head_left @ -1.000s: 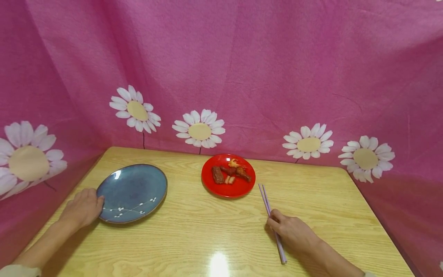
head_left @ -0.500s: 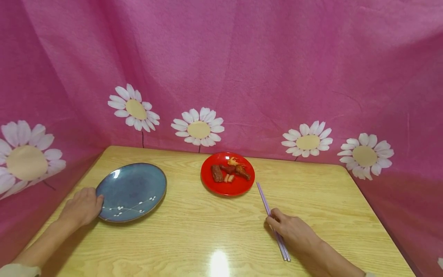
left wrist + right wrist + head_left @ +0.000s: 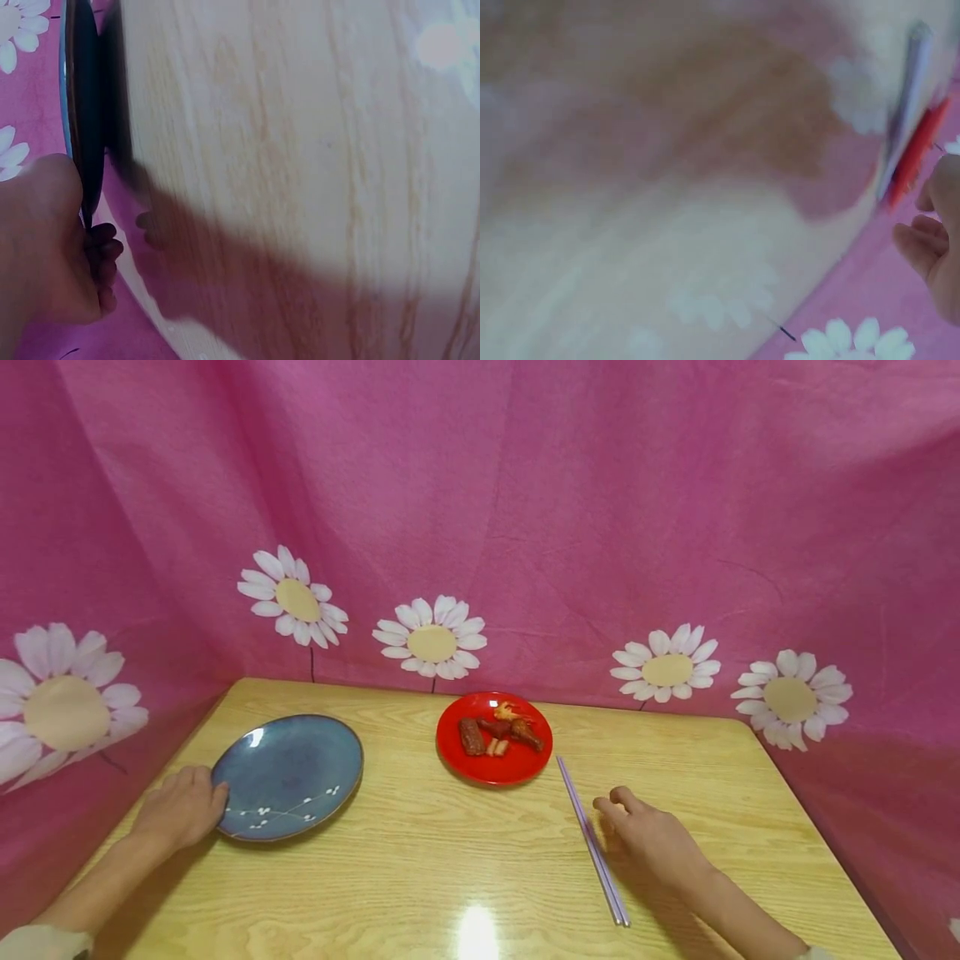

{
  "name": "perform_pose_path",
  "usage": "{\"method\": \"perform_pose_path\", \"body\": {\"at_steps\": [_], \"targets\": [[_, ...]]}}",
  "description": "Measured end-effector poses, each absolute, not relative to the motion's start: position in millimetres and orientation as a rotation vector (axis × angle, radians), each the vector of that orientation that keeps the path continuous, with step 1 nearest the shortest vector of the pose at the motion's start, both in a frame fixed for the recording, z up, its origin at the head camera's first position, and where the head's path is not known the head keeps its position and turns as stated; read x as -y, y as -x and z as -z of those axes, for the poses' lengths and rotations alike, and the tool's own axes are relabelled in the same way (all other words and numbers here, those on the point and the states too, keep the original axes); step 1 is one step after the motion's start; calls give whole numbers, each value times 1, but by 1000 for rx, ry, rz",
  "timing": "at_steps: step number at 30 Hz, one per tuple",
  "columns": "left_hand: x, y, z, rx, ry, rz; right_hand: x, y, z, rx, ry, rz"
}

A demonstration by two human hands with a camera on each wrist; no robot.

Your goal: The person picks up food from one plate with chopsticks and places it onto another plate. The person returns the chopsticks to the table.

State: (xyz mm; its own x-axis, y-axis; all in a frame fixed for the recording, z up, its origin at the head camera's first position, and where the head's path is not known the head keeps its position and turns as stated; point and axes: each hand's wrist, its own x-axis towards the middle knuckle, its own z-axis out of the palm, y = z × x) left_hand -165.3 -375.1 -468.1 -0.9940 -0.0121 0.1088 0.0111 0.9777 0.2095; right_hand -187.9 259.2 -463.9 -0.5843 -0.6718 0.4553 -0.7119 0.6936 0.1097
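Note:
At the left, my left hand (image 3: 180, 810) grips the rim of a large blue plate (image 3: 288, 772) painted with white blossoms. The left wrist view has the plate (image 3: 86, 112) edge-on, thumb above and fingertips curled under its edge. A pair of purple chopsticks (image 3: 592, 843) lies side by side on the table, right of centre. Just to their right, apart from them, hovers my right hand (image 3: 656, 843) with loosely bent fingers and nothing in it. The right wrist view is blurred; it catches the chopsticks (image 3: 909, 105) beyond the hand (image 3: 937, 240).
Near the table's far edge stands a red plate (image 3: 495, 772) bearing a drumstick (image 3: 527, 734), a brown slab of meat (image 3: 472, 737) and other small food pieces. A pink curtain (image 3: 555, 527) with daisies surrounds the wooden table (image 3: 420, 868) at the back and sides.
My right hand has let go of the chopsticks and drawn away up and to the right. The chopsticks, spread slightly before, now lie together. My left hand stays on the blue plate.

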Motion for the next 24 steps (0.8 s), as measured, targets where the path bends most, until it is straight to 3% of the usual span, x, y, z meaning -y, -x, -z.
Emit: {"method": "perform_pose_path", "body": {"at_steps": [16,24], "targets": [[376,173,437,3084,-70,170,-258,199,435,2491,-827,-177],[348,197,414,3002,-52,222,-251,205,416,2507,-760,-253]]}}
